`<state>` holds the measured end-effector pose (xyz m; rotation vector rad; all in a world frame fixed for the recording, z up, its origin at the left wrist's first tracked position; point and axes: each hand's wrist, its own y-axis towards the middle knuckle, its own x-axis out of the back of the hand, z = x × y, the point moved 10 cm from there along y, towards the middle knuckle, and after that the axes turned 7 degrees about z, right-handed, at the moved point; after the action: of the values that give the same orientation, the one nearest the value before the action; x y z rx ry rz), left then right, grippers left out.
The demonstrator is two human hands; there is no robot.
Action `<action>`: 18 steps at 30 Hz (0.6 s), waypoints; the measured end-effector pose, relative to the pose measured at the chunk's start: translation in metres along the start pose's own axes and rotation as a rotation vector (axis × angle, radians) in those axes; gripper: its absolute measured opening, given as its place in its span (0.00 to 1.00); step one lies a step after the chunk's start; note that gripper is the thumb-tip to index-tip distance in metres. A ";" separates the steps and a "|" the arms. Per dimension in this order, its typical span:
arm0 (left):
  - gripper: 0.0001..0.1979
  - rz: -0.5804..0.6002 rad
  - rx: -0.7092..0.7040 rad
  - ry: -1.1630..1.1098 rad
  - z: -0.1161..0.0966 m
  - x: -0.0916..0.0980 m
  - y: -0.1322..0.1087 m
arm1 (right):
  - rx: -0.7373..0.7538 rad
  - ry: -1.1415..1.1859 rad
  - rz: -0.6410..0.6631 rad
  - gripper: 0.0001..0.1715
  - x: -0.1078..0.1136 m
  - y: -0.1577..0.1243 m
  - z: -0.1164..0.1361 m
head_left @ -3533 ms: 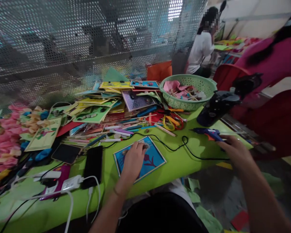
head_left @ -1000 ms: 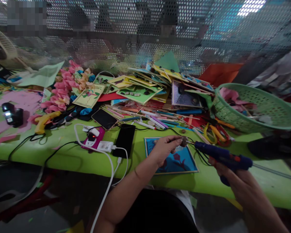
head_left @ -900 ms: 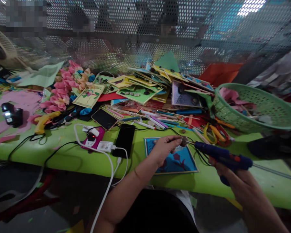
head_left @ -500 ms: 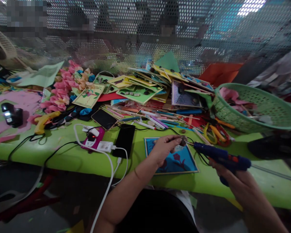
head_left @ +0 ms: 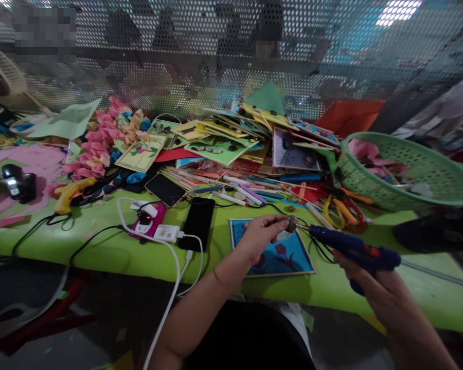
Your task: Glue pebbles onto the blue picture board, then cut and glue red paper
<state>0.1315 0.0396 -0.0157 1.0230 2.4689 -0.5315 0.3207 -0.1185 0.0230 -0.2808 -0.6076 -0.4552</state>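
Note:
Between the fingertips of my left hand (head_left: 259,237) is a small grey-brown pebble (head_left: 292,224). My right hand (head_left: 364,280) is wrapped round the handle of a dark blue hot glue gun (head_left: 351,245), a long glue stick (head_left: 435,272) jutting from its back. The gun's metal nozzle meets the pebble or sits just beside it; I cannot tell which. Under my left hand lies a blue picture card (head_left: 293,259) with dark red flowers and a light wooden border, partly hidden by the hand.
Behind are a heap of decorated cards (head_left: 219,149), loose markers (head_left: 250,194), scissors (head_left: 345,213) and a green basket (head_left: 405,198). Leftward lie a phone (head_left: 198,221), a purple power strip (head_left: 150,223) with cables and a yellow-handled glue gun (head_left: 71,194). A perforated metal screen (head_left: 200,77) stands behind.
Both hands, the pebble and the glue gun keep nearly the same positions, the gun shifting very slightly right. Something blurred with a yellow part has appeared at the far left edge.

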 end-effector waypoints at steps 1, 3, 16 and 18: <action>0.28 0.004 -0.004 0.000 -0.001 0.000 0.000 | 0.009 0.010 0.011 0.31 -0.001 0.000 0.000; 0.27 0.013 -0.007 0.002 -0.001 -0.001 0.000 | 0.013 0.023 0.021 0.30 -0.002 -0.001 0.000; 0.28 0.014 -0.003 0.007 0.001 -0.001 0.001 | -0.001 0.061 0.007 0.30 0.000 -0.002 0.002; 0.28 0.037 -0.006 0.019 -0.001 -0.004 0.001 | 0.003 0.082 0.006 0.29 -0.001 -0.002 0.001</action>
<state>0.1346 0.0381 -0.0133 1.0738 2.4611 -0.5045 0.3180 -0.1192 0.0236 -0.2596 -0.5273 -0.4581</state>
